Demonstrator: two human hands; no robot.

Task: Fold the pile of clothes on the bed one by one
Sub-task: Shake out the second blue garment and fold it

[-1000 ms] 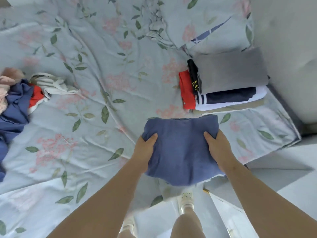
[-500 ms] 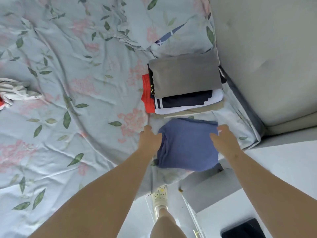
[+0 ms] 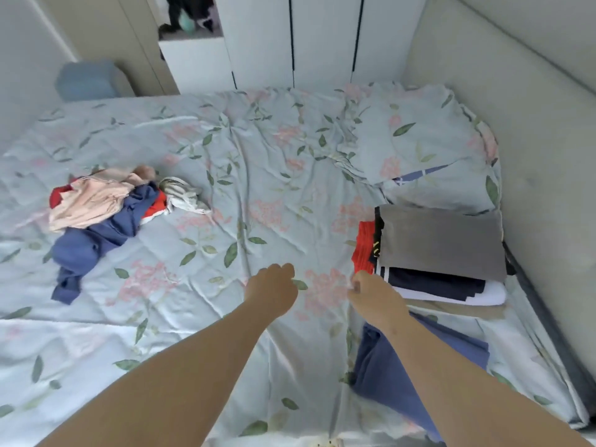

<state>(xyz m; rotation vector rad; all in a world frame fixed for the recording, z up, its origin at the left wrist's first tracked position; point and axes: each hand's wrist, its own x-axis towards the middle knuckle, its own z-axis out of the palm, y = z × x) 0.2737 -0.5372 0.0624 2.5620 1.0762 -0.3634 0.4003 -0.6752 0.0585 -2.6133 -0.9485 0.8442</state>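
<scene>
Head view, looking down the forearms to the bed [image 3: 225,350]. Both hands hover over the floral cover near its front edge, side by side and apart, touching no cloth. The left hand [image 3: 272,287] and the right hand [image 3: 371,295] have loosely curled fingers and hold nothing.

The folded blue garment [image 3: 380,375] lies flat at the bed's front right, behind the right hand and partly hidden under the right forearm. The stack of folded clothes [image 3: 442,243], grey on top, sits just to the right of the right hand, against the padded headboard [image 3: 516,124]. The pile of unfolded clothes [image 3: 96,214], pink, blue, red and white, lies well apart to the far left of the left hand. A pillow [image 3: 419,146] lies beyond the stack.
</scene>
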